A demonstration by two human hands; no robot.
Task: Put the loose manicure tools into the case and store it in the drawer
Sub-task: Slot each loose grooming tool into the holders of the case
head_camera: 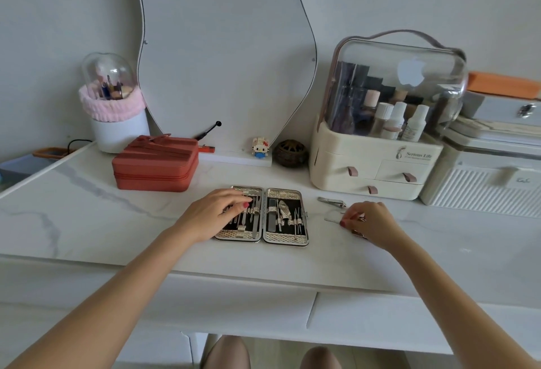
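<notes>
1. The left hand [218, 212] rests flat on the left half of the open manicure case [262, 216], fingers extended over the tools held there.
2. The right hand [370, 222] is to the right of the case, fingers curled on a small metal tool [333, 217] lying on the tabletop [117, 222]; the exact grip cannot be told.
3. A nail clipper [332, 201] lies loose just beyond that hand.
4. The case lies opened flat near the table's front edge, both halves holding strapped tools.
5. The drawer front [234, 313] below the tabletop is closed.
6. Farther back stand a red zip box [156, 165], left, and a cosmetics organiser [380, 140], right.
</notes>
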